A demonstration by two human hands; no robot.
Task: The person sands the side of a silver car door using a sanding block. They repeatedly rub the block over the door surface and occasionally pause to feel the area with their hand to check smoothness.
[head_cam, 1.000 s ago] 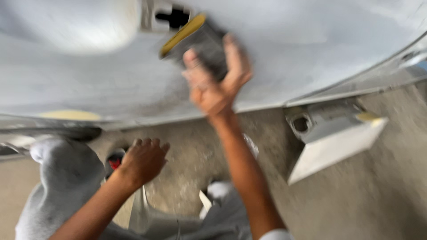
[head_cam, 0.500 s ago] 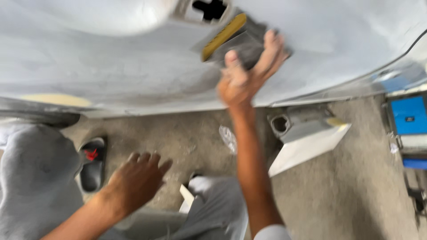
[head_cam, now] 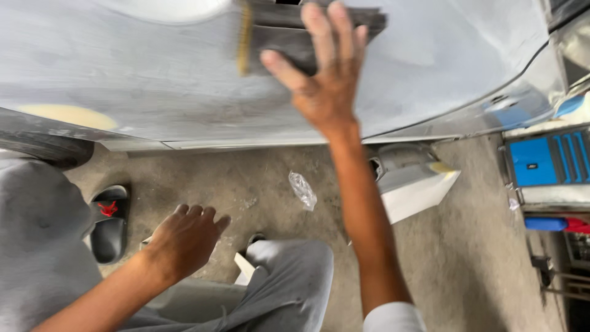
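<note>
Right hand: my right hand [head_cam: 326, 86] presses flat on the grey sanding block [head_cam: 289, 37], fingers spread over it
Block: one, against the grey car panel [head_cam: 153, 74], near its top edge
Left hand: my left hand [head_cam: 184, 240] hangs loosely curled, holding nothing, above the concrete floor [head_cam: 246, 178]
Since earlier: block and right hand have slid rightward along the panel
Counted: one black sandal [head_cam: 109, 221], one crumpled plastic wrapper [head_cam: 303, 189], one blue tool cart [head_cam: 547, 161]; I cannot see inside it

A sanding block [head_cam: 289, 37] lies against the car panel [head_cam: 153, 74], a sandal [head_cam: 110, 224] on the floor [head_cam: 467, 270] below.
</note>
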